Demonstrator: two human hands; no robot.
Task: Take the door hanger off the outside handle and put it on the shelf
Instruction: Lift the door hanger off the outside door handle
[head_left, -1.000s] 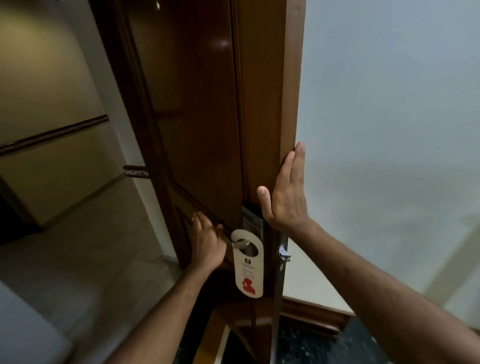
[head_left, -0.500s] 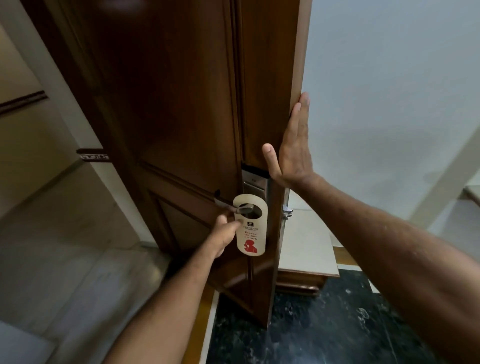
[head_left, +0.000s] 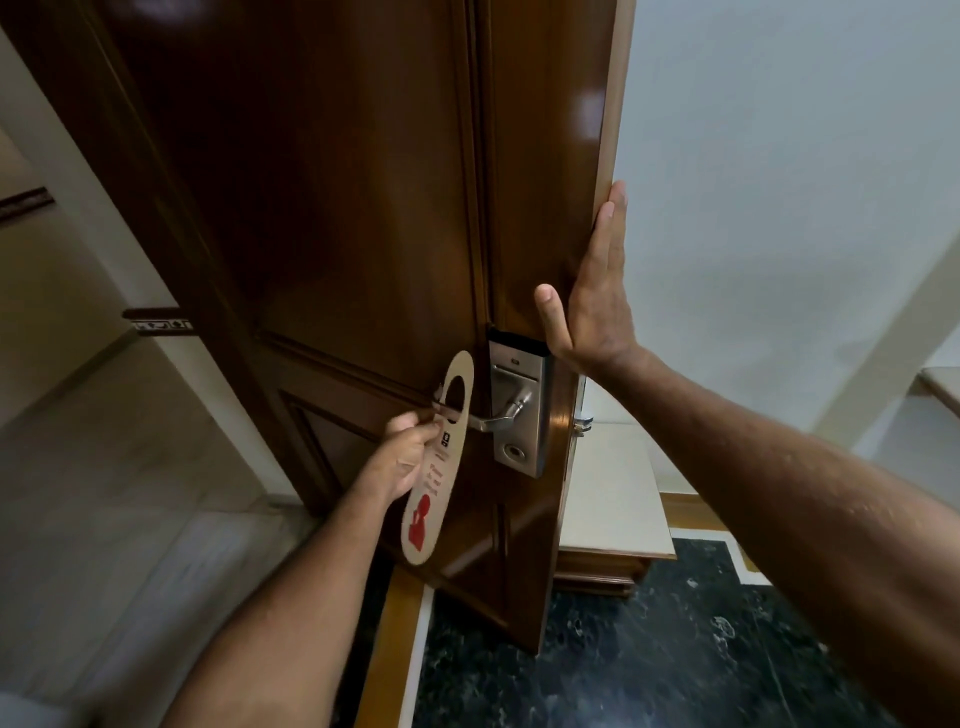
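Note:
A tan card door hanger (head_left: 434, 483) with a red figure printed low on it hangs around the tip of the silver lever handle (head_left: 496, 418) on the dark wooden door (head_left: 337, 208). My left hand (head_left: 408, 457) pinches the hanger's left edge just below its hole; the hanger is tilted and sits near the free end of the lever. My right hand (head_left: 592, 306) lies flat with fingers straight against the door's edge, above the silver lock plate (head_left: 519, 410). No shelf is in view.
The door stands ajar, with its edge toward me. A pale corridor floor (head_left: 119, 493) lies to the left, dark marble floor (head_left: 649, 649) to the right. A white wall (head_left: 779, 182) and a low wooden plinth with a cream top (head_left: 608, 499) stand behind the door.
My left hand has taken hold of the hanger and slid it left along the lever, away from the lock plate to the lever's tip. My right hand stays flat on the door's edge.

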